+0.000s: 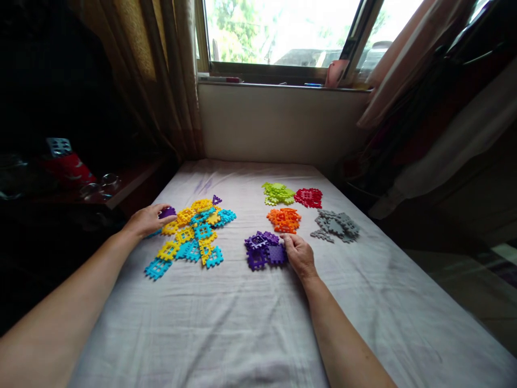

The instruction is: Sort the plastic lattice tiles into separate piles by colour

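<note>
My left hand [147, 220] is closed on a purple interlocking plastic tile [167, 212] at the far left edge of a mixed pile. Yellow tiles [185, 235] and blue tiles [158, 268] lie jumbled in that pile, several of each. A small purple triangle tile [217, 199] rests at its back. My right hand [298, 253] has its fingers curled at the right side of a purple tile heap [257, 257]. Whether those fingers grip a tile is hidden.
Sorted heaps of lime green tiles [278, 193], red tiles [309, 197], orange tiles [284, 220] and grey tiles [338, 225] lie on the cloth-covered surface [242, 323]. A dark side table [133, 183] with glasses [100, 186] stands left. Hanging clothes [452, 124] line the right.
</note>
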Tool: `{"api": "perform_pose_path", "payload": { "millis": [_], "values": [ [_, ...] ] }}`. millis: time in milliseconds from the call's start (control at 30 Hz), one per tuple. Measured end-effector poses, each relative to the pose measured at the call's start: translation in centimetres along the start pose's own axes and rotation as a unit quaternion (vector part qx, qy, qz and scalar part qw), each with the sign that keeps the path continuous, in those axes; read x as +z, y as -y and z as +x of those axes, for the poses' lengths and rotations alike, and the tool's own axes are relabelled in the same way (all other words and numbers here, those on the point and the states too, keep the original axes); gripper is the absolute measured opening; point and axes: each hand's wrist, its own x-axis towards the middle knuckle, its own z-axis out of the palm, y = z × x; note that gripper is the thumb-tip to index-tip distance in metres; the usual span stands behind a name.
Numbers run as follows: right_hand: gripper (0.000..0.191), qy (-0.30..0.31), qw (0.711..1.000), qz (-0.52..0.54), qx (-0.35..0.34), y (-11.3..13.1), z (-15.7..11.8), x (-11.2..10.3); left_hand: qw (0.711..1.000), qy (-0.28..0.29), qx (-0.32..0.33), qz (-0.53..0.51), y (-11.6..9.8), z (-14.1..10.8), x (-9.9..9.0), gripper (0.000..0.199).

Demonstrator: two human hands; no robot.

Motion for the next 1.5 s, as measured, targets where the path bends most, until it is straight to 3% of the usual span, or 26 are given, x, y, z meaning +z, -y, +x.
{"api": "perform_pose_path", "payload": {
  "millis": [67, 133, 267, 367, 533, 700, 800, 867, 1033, 1200, 1333, 1500],
  "values": [
    [0.047, -0.002, 1.000, 0.000, 0.001, 0.0, 0.1, 0.1, 0.998, -0.024, 0.031, -0.048, -2.4, -0.8, -0.3, 0.061],
    [0.047, 0.001, 1.000, 0.007, -0.001, 0.0, 0.3, 0.1, 0.987, -0.029, 0.120, -0.102, -5.9, -1.9, 0.1, 0.058],
    [0.046, 0.004, 1.000, 0.019, 0.001, 0.0, 0.5, 0.2, 0.949, -0.028, 0.274, -0.153, -14.1, -4.0, 2.6, 0.055],
    [0.044, 0.006, 1.000, 0.019, 0.007, 0.1, 0.7, 0.1, 0.930, -0.009, 0.336, -0.148, -18.5, -5.3, 4.7, 0.051],
    [0.040, 0.005, 1.000, 0.016, 0.005, 0.3, 1.0, 0.0, 0.909, 0.009, 0.388, -0.150, -21.5, -6.4, 6.9, 0.047],
    [0.040, 0.012, 1.000, -0.002, -0.001, 0.4, 1.0, 0.1, 0.902, 0.005, 0.403, -0.153, -22.9, -7.9, 7.3, 0.051],
    [0.041, 0.016, 1.000, -0.001, -0.002, 0.4, 1.0, 0.1, 0.900, -0.012, 0.407, -0.159, -22.6, -8.0, 6.9, 0.057],
    [0.041, 0.017, 1.000, 0.001, 0.003, 0.5, 0.9, 0.1, 0.908, -0.038, 0.387, -0.157, -21.1, -7.2, 6.5, 0.055],
    [0.041, 0.022, 1.000, -0.013, 0.008, 0.5, 0.8, 0.1, 0.961, -0.080, 0.264, 0.000, -14.0, -3.5, 5.7, 0.038],
    [0.044, 0.025, 0.999, -0.030, -0.004, 0.3, 0.8, 0.1, 0.978, -0.065, 0.171, 0.096, -9.0, -2.2, 5.8, 0.039],
    [0.045, 0.025, 0.999, -0.036, -0.008, 0.2, 0.8, 0.1, 0.983, -0.084, 0.132, 0.097, -8.1, -3.0, 5.7, 0.040],
    [0.045, 0.032, 0.999, -0.038, -0.004, 0.1, 0.8, 0.1, 0.978, -0.138, 0.135, 0.078, -9.4, -3.9, 5.6, 0.034]
  ]
}}
